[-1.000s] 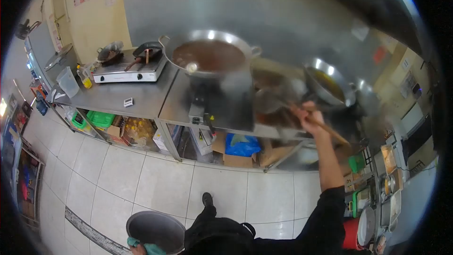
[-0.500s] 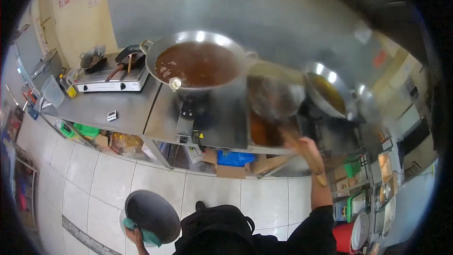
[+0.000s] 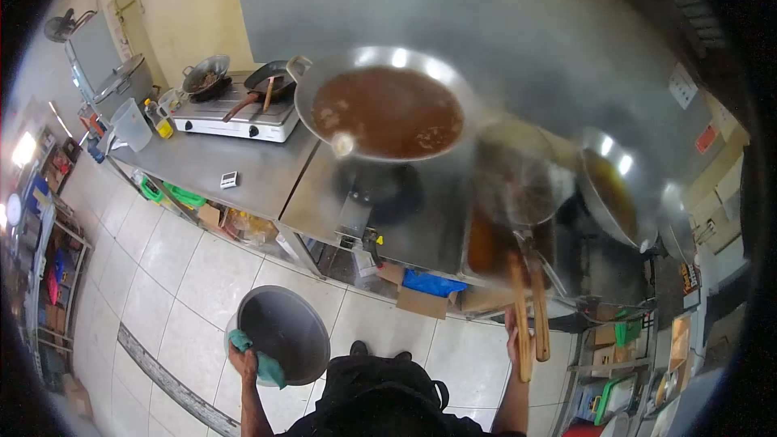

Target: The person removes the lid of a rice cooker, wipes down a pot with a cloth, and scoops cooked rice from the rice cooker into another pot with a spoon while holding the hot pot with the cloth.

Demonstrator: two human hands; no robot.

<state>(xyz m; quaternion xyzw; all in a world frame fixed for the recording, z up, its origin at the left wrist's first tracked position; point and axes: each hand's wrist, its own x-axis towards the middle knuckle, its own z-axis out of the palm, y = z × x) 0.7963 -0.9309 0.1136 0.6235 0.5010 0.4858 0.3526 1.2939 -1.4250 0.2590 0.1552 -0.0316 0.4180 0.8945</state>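
My left hand [image 3: 244,361] is closed on a teal cloth [image 3: 269,370] at the left rim of a grey tub [image 3: 284,334]. At the right, my right hand [image 3: 512,338] is beside and partly behind a long wooden handle [image 3: 520,320]; its grip is hidden. A second wooden handle [image 3: 540,316] lies just right of it. Both handles lead up toward a round wire strainer [image 3: 522,182], blurred by steam, over a tray of reddish-brown liquid [image 3: 488,243]. Left of the strainer stands a large wok [image 3: 443,73] of brown liquid.
A two-burner stove [image 3: 222,117] holds small pans on the left. A timer [image 3: 229,180] and a plastic jug [image 3: 131,125] stand on the counter. Another wok [image 3: 609,194] with yellowish liquid is at the right. Boxes and a blue bag [image 3: 433,282] are below.
The view has shifted. My right hand has moved down toward my body, and the wooden handles now point toward me. The strainer stays over the tray. My left hand remains at the tub with the cloth.
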